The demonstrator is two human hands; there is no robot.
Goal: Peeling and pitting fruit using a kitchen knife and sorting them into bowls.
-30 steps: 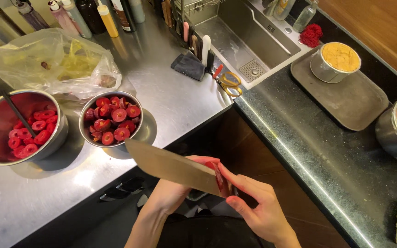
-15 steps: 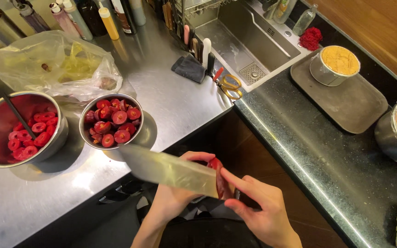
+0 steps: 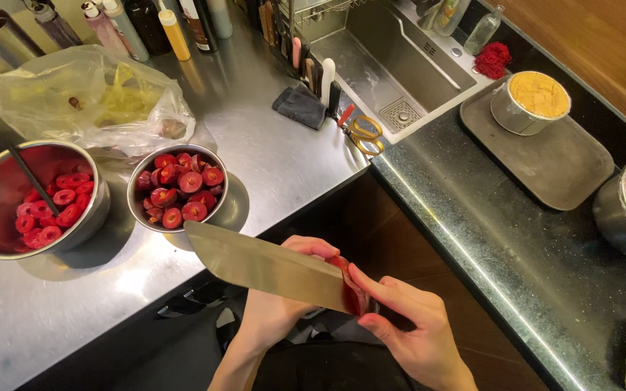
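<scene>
- Far left of the fingers: large steel bowl (image 3: 34,199) of red fruit slices with a dark utensil handle leaning in it; behind it a clear plastic bag (image 3: 88,98) of yellowish scraps.
- Nearer, up-left of the fingers: smaller steel bowl (image 3: 179,190) heaped with halved red fruit, just beyond the blade tip.
- Left hand (image 3: 284,308) curled under the blade, cupping the red fruit (image 3: 353,289) from below; fingertips mostly hidden by the steel.
- Broad knife blade (image 3: 266,266), long axis running from up-left down-right, edge buried in the fruit between both hands.
- Right hand (image 3: 414,329) clenched on the knife where blade meets handle, thumb pressed on the fruit; fruit touching both hands, held in the air off the counter edge.
- Right of the fingers, well apart: sink (image 3: 393,65), orange-handled scissors (image 3: 364,134), grey tray (image 3: 559,156) bearing a pot of yellow contents.
</scene>
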